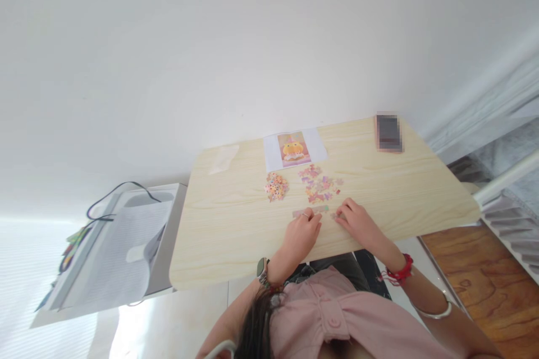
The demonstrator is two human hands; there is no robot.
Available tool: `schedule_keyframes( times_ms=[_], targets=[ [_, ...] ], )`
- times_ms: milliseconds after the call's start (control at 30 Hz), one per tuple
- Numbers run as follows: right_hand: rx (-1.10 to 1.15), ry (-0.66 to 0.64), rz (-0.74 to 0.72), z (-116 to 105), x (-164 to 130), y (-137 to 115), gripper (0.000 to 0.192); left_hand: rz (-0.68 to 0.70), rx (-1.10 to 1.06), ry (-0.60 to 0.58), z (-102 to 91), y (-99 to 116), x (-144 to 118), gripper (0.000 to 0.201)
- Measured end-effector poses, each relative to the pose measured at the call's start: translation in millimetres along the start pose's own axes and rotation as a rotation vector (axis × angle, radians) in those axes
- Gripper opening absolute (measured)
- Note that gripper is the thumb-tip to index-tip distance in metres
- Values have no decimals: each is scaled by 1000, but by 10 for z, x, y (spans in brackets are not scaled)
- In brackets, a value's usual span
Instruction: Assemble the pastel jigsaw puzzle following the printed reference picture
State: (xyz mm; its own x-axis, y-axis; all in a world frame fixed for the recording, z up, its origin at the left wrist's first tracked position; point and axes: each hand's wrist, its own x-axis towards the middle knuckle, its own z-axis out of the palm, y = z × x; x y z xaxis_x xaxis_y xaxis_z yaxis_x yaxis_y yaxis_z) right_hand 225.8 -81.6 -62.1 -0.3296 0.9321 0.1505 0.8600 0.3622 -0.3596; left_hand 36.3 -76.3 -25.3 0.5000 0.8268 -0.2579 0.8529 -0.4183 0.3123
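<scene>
A short strip of joined jigsaw puzzle pieces (323, 209) lies flat near the table's front edge. My left hand (301, 233) rests over its near side, with fingers bent and pressed onto it, covering part of the strip. Just right of the strip, my right hand (357, 224) has its fingers and thumb closed around a small puzzle piece (334, 216) at the tabletop, mostly hidden by the fingertips. Beyond my hands are a spread of pink and purple loose pieces (320, 185) and, to its left, a denser heap of orange and yellow pieces (277, 187).
A printed picture sheet (293, 148) with a yellow figure lies at the back of the wooden table (227, 224), against the wall. A blurred dark rectangular object (389, 133) sits back right, and a pale sheet (224, 159) back left. Left of the table stands a white cabinet (168, 235) with papers and a cable.
</scene>
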Motion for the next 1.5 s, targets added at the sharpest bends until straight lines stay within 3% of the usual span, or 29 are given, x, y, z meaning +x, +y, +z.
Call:
schedule_keyframes(
  times_ms=[400, 800, 1500],
  targets=[
    [-233, -93, -251, -4, 238, -57, 7, 17, 51, 18, 48, 33, 26, 32],
    [-248, -51, -242, -13, 239, -73, 13, 26, 99, 32, 95, 23, 41, 34],
    [-27, 133, -160, 135, 68, -53, 27, 36, 127, 46, 182, 33, 43, 34]
  ],
)
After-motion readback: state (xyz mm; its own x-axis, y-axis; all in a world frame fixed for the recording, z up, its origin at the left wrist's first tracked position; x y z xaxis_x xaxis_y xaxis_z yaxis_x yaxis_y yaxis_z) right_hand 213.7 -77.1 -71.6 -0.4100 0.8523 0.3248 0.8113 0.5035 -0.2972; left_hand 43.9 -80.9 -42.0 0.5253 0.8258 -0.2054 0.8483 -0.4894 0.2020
